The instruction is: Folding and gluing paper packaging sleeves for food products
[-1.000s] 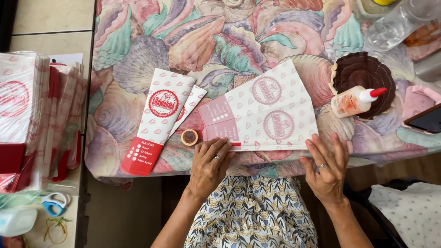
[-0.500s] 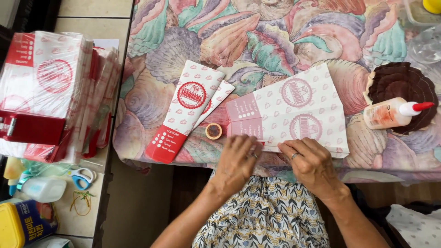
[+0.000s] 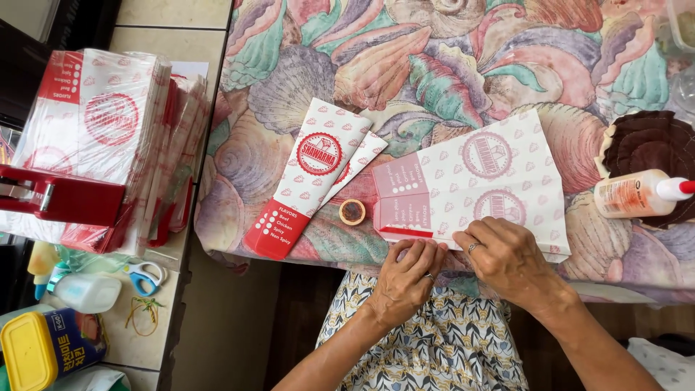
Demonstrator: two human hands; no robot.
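Observation:
A flat white paper sheet with red round prints [image 3: 470, 185] lies on the shell-patterned tablecloth [image 3: 405, 65]. My left hand [image 3: 409, 271] and my right hand [image 3: 507, 257] sit side by side on its near edge, fingertips pinching and pressing the paper there. To the left of the sheet rests a folded narrow red-and-white paper pouch [image 3: 304, 185], with a second one partly under it. A small round cap [image 3: 352, 211] lies between the pouch and the sheet. A glue bottle with a red tip [image 3: 641, 193] lies on a dark brown doily [image 3: 651, 156] at the right.
A wrapped stack of the same red-and-white paper [image 3: 108, 137] stands on a side surface at the left, with a red object [image 3: 65, 199] in front. Scissors [image 3: 145, 275], a white bottle [image 3: 83, 289] and a yellow-lidded tub [image 3: 43, 347] lie below it.
My two hands have drawn together at the sheet's near edge, the right hand moving left. The view has shifted left, showing more of the side surface.

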